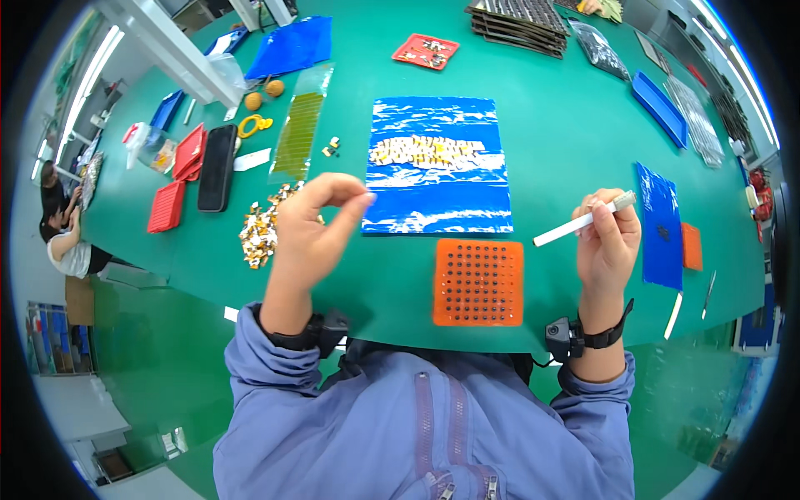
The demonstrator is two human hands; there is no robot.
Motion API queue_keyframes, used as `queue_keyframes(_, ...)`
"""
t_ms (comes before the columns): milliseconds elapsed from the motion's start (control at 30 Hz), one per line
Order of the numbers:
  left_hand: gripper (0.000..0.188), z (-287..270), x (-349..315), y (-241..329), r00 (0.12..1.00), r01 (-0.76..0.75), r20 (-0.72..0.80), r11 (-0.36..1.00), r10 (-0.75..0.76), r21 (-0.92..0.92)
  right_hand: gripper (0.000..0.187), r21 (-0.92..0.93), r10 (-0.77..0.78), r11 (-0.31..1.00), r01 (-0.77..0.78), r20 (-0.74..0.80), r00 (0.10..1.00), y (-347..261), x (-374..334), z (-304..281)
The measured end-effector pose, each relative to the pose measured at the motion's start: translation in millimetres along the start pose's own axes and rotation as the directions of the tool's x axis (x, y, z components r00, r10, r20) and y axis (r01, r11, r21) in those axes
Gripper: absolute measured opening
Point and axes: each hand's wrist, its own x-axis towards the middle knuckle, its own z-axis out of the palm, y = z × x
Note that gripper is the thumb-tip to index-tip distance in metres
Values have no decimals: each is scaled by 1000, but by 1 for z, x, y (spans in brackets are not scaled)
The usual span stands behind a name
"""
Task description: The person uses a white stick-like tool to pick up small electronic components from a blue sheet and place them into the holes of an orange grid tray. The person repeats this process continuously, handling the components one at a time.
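My right hand (608, 242) grips a slim white pen-shaped stick (567, 229), its thin end pointing left above the green table. My left hand (312, 225) is held over the table with thumb and forefinger brought together in a pinch. Whether something tiny sits between those fingertips cannot be made out. Beside that hand lies a loose pile of small white-and-gold pieces (259, 237). Ahead, similar pieces (429, 152) are spread in a band across a shiny blue sheet (437, 200). Between my hands and nearer to me rests an orange tray (438, 283) with rows of small black round parts.
Left are a black phone (217, 168), red trays (166, 207), yellow scissors (254, 125) and a yellow-green strip sheet (300, 125). Farther off stand a red dish (426, 51) and stacked dark trays (518, 25). Right lie another blue sheet (660, 225) and tweezers (709, 295).
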Motion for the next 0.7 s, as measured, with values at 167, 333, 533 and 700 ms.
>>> queue_keyframes(167, 11, -72, -7, -21, 994, -5, 85, 723, -74, 691, 3, -55, 2, 998, 0, 42, 999, -1, -2, 1)
queue_keyframes(333, 14, -72, 15, 0, 934, -115, 322, 723, -154, 681, 2, -2, 35, 999, -34, 13, 999, 0, -2, 10)
queue_keyframes(533, 17, 22, 88, 19, 721, -415, 692, 820, 32, 395, 5, 156, 176, 973, -168, -41, 983, 8, 8, -6)
queue_keyframes(700, 17, 96, 111, -14, 722, -439, 690, 802, 48, 404, 5, 209, 211, 959, -194, -60, 976, 12, 15, -15)
